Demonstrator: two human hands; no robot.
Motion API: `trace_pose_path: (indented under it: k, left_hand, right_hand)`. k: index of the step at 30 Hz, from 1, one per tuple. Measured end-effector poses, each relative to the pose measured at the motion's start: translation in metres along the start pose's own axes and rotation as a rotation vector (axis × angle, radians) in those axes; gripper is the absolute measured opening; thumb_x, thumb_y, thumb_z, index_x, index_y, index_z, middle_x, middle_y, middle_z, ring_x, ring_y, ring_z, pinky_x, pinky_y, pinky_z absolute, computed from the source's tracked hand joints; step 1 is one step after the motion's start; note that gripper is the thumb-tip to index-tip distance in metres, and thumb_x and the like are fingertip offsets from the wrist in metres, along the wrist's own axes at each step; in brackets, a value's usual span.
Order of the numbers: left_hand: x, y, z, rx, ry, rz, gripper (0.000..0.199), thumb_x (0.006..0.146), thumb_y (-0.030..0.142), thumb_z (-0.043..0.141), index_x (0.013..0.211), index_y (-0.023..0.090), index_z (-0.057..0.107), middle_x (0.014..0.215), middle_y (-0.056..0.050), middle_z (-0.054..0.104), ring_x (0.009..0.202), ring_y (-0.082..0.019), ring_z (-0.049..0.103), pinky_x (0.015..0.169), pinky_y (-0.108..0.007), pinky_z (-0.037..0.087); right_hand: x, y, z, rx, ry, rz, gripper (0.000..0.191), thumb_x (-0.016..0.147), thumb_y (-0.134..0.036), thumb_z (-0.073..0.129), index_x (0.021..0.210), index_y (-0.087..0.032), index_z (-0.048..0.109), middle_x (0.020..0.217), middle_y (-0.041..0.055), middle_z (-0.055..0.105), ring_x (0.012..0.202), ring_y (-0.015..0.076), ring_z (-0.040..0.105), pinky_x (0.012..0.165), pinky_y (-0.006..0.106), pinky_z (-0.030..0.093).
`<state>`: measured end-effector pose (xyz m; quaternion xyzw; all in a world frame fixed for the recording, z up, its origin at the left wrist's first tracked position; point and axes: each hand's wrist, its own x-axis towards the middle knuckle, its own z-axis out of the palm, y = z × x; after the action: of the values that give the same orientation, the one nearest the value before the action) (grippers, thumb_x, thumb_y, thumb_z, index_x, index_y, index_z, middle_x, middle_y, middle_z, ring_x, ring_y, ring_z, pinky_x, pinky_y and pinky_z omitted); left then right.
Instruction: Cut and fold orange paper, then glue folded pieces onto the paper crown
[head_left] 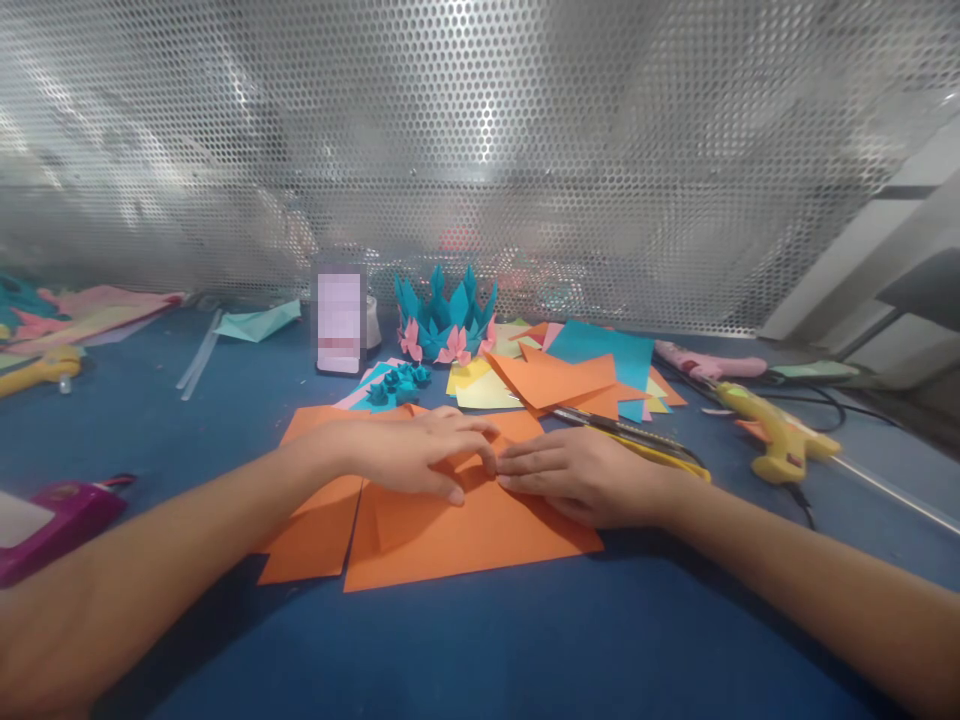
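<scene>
Several orange paper sheets point(450, 560) lie overlapping on the blue table in front of me. My left hand point(420, 450) rests over them, its thumb spread from the bent fingers and its fingertips touching the paper. From the other side, my right hand point(585, 475) presses its closed-together fingers on the orange paper, and its thumb is hidden. The fingertips of both hands almost meet. A smaller folded orange layer shows partly beneath my left hand. Close behind my right hand lies a dark, slim tool with a yellow edge point(645, 440), partly covered.
A blue paper crown with pink flowers point(446, 320) stands at the back, beside a phone point(339, 320). Small blue paper flowers point(397, 383) and coloured sheets point(607, 350) lie nearer. Yellow point(784, 435) and pink point(709, 360) glue guns with cords are at right, a purple device point(67, 515) left.
</scene>
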<state>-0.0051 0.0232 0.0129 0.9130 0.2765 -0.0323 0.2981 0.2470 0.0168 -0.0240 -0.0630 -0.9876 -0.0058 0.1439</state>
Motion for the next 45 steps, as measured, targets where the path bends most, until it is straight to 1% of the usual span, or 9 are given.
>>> trace_pose_path:
  k: [4, 9, 14, 24, 32, 35, 38, 42, 45]
  left_hand:
    - [0.000, 0.001, -0.001, -0.007, -0.006, -0.005, 0.041, 0.080, 0.035, 0.058, 0.120, 0.033, 0.051, 0.149, -0.001, 0.029, 0.136, -0.028, 0.023, 0.104, -0.045, 0.027]
    - [-0.001, 0.003, -0.002, 0.020, -0.008, -0.030, 0.033, 0.080, 0.036, 0.057, 0.113, 0.031, 0.054, 0.146, -0.003, 0.029, 0.132, -0.029, 0.026, 0.101, -0.045, 0.030]
    - [0.001, 0.003, -0.003, 0.009, -0.003, -0.039, 0.037, 0.078, 0.036, 0.058, 0.114, 0.029, 0.052, 0.137, -0.004, 0.033, 0.127, -0.026, 0.032, 0.100, -0.039, 0.033]
    - [0.002, 0.001, 0.001, 0.001, 0.024, -0.035, 0.044, 0.076, 0.037, 0.060, 0.117, 0.026, 0.051, 0.135, -0.004, 0.032, 0.119, -0.025, 0.038, 0.095, -0.035, 0.037]
    - [0.000, 0.011, 0.001, -0.119, 0.002, -0.002, 0.034, 0.076, 0.029, 0.058, 0.109, 0.025, 0.052, 0.137, -0.004, 0.030, 0.107, -0.021, 0.050, 0.086, -0.030, 0.042]
    - [0.004, 0.023, 0.013, -0.085, 0.116, -0.064, 0.040, 0.072, 0.044, 0.063, 0.105, 0.024, 0.052, 0.131, -0.005, 0.036, 0.098, -0.021, 0.052, 0.077, -0.031, 0.045]
    - [0.011, 0.033, 0.030, -0.017, 0.373, -0.160, 0.050, 0.067, 0.056, 0.064, 0.099, 0.021, 0.050, 0.120, -0.007, 0.043, 0.088, -0.021, 0.053, 0.069, -0.032, 0.044]
    - [0.016, 0.038, 0.036, -0.029, 0.585, -0.147, 0.011, 0.082, 0.030, 0.051, 0.086, 0.020, 0.051, 0.090, -0.003, 0.055, 0.075, -0.016, 0.053, 0.066, -0.031, 0.043]
    - [0.017, 0.040, 0.025, -0.336, 0.727, -0.176, 0.010, 0.081, 0.029, 0.055, 0.080, 0.020, 0.053, 0.082, -0.001, 0.059, 0.072, -0.015, 0.056, 0.067, -0.030, 0.045]
  right_hand:
    - [0.001, 0.000, 0.003, 0.035, 0.117, 0.053, 0.034, 0.082, -0.006, 0.041, 0.104, -0.013, 0.066, 0.107, 0.0073, 0.070, 0.102, 0.0179, 0.062, 0.088, 0.031, 0.051]
    - [-0.001, -0.001, 0.005, 0.017, 0.325, 0.353, 0.028, 0.079, -0.008, 0.041, 0.093, -0.016, 0.065, 0.097, 0.0087, 0.070, 0.090, 0.0191, 0.063, 0.081, 0.035, 0.050]
    - [0.004, -0.007, 0.002, 0.111, 0.241, 0.656, 0.022, 0.082, -0.018, 0.045, 0.096, -0.019, 0.061, 0.083, 0.0048, 0.069, 0.066, 0.0151, 0.060, 0.063, 0.029, 0.047]
    - [0.009, -0.007, 0.008, 0.760, 0.358, 0.914, 0.022, 0.077, -0.025, 0.055, 0.098, -0.020, 0.049, 0.064, -0.0045, 0.056, 0.052, 0.0092, 0.050, 0.048, 0.021, 0.038]
    - [0.009, -0.006, 0.000, 1.238, 0.334, 0.993, 0.018, 0.076, -0.033, 0.063, 0.079, -0.016, 0.064, 0.056, -0.0058, 0.047, 0.044, 0.0042, 0.037, 0.044, 0.018, 0.035]
    - [0.007, -0.007, -0.003, 1.394, 0.381, 1.026, 0.019, 0.074, -0.034, 0.068, 0.080, -0.017, 0.067, 0.063, -0.0035, 0.053, 0.053, 0.0059, 0.048, 0.052, 0.019, 0.045]
    - [0.007, -0.008, -0.006, 1.456, 0.435, 0.959, 0.016, 0.075, -0.033, 0.067, 0.079, -0.018, 0.069, 0.077, 0.0009, 0.063, 0.070, 0.0110, 0.059, 0.070, 0.024, 0.050]
    - [0.006, -0.004, -0.003, 1.416, 0.527, 0.766, 0.026, 0.085, -0.041, 0.051, 0.097, -0.024, 0.067, 0.087, 0.0024, 0.065, 0.073, 0.0141, 0.059, 0.074, 0.030, 0.049]
    - [0.004, 0.004, 0.003, 1.199, 0.708, 0.699, 0.038, 0.088, -0.047, 0.043, 0.120, -0.030, 0.052, 0.090, 0.0014, 0.061, 0.073, 0.0146, 0.056, 0.073, 0.031, 0.048]
